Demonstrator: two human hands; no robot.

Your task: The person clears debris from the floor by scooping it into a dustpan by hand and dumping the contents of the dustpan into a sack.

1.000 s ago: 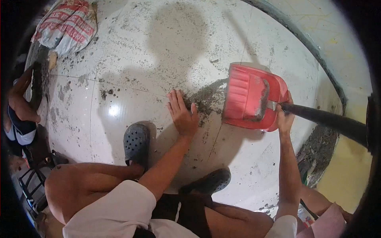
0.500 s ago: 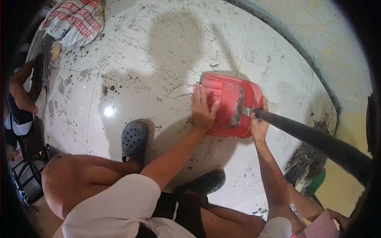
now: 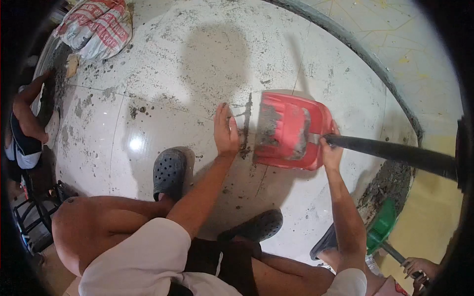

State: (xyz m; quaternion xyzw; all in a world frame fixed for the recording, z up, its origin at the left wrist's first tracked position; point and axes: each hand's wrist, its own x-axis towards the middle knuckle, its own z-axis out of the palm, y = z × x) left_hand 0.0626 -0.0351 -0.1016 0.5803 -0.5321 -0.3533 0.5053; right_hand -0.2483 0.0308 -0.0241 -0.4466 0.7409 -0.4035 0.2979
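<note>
A red dustpan [image 3: 291,133] with a long black handle [image 3: 395,152] lies on the pale tiled floor, grey grit spread along its front lip. My right hand [image 3: 333,150] grips its back edge near the base of the handle. My left hand [image 3: 227,133] is to the left of the pan, apart from it, with fingers stretched out and nothing in it. Between that hand and the pan's lip runs a thin dark line of debris [image 3: 247,121] on the floor.
Grey rubble [image 3: 387,187] is heaped by the right wall. Another person's hands [image 3: 419,269] hold the handle of a green scoop [image 3: 382,224] at lower right. A red-and-white sack [image 3: 101,29] lies at upper left, above a second person's arm [image 3: 27,103].
My left hand has come off the pan's front and moved left. The dustpan has shifted slightly right, uncovering the debris line. The green scoop has come further into view.
</note>
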